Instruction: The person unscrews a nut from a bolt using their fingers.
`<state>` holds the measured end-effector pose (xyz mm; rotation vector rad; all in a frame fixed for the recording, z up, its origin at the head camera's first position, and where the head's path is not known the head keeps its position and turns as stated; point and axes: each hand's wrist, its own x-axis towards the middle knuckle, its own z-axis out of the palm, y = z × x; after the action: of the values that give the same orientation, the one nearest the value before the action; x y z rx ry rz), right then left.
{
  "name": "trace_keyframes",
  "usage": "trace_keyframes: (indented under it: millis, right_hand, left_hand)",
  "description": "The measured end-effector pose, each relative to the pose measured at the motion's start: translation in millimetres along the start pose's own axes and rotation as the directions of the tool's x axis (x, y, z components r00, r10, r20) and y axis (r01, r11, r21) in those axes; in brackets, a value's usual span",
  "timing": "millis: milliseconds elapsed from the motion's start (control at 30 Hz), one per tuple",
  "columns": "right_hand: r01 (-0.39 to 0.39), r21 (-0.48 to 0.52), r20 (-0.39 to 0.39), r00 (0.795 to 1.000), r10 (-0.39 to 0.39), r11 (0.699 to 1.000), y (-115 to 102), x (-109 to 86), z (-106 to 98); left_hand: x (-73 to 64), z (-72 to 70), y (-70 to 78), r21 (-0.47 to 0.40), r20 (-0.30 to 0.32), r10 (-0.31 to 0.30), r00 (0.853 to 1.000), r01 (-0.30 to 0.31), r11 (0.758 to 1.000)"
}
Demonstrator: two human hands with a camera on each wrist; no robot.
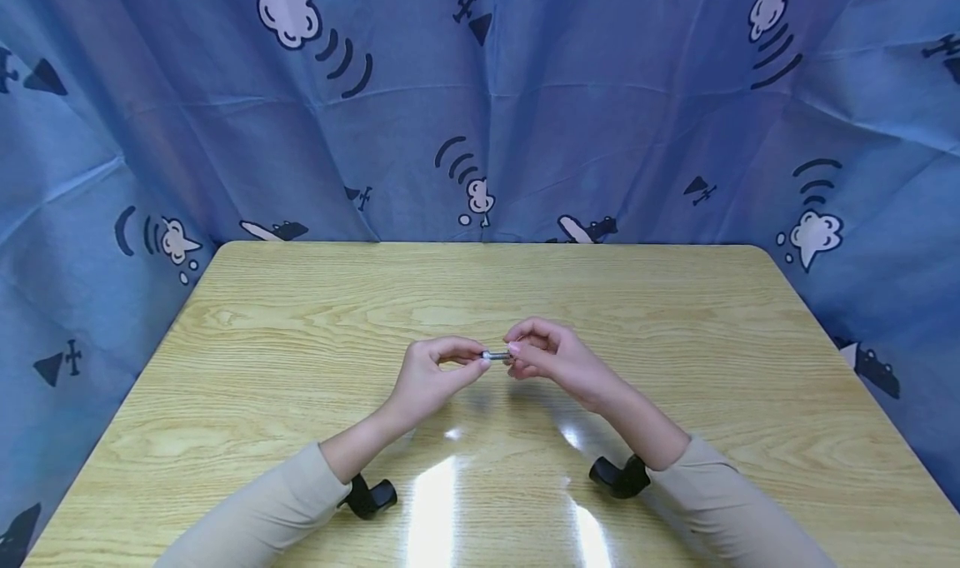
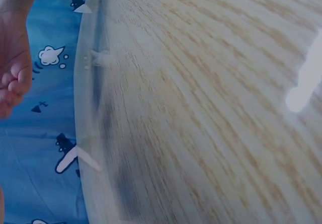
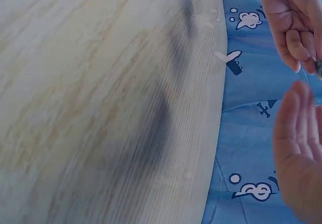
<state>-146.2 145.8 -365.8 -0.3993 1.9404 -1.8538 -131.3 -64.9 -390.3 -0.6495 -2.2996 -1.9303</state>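
A small silver metal bolt is held level above the table between the two hands. My left hand pinches its left end between thumb and fingers. From the other side my right hand pinches the right end, its thumb on the near side and the other fingers bent. Fingers hide both ends, so I cannot tell whether a nut sits on it. In the right wrist view the left hand is above the right hand, with the bolt cut by the frame edge. The left wrist view shows the right hand.
Both hands are over a light wood-grain table with bright light reflections near its front. A blue patterned curtain surrounds the back and sides. Black wrist-worn devices sit beneath both forearms.
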Motion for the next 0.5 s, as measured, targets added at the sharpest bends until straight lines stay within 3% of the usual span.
trace_keyframes:
  millis: [133,333,500]
  right_hand:
    - [-0.018,0.008,0.012,1.000,0.018,1.000,0.3,0.8,0.3]
    - [0.050,0.065,0.028,0.998,-0.051,0.997,1.1,-2.1,-2.0]
    - [0.012,0.046,0.011,1.000,-0.013,0.999,-0.1,-1.6,-0.8]
  left_hand:
    - [-0.1,0.0,1.2,-0.004,0.002,0.007,1.000,-0.007,1.000]
    - [-0.9,-0.3,1.6,-0.004,0.011,-0.028,1.000,0.028,1.000]
    - [-0.7,-0.3,10.1,0.008,0.014,-0.035,0.999,0.035,0.999]
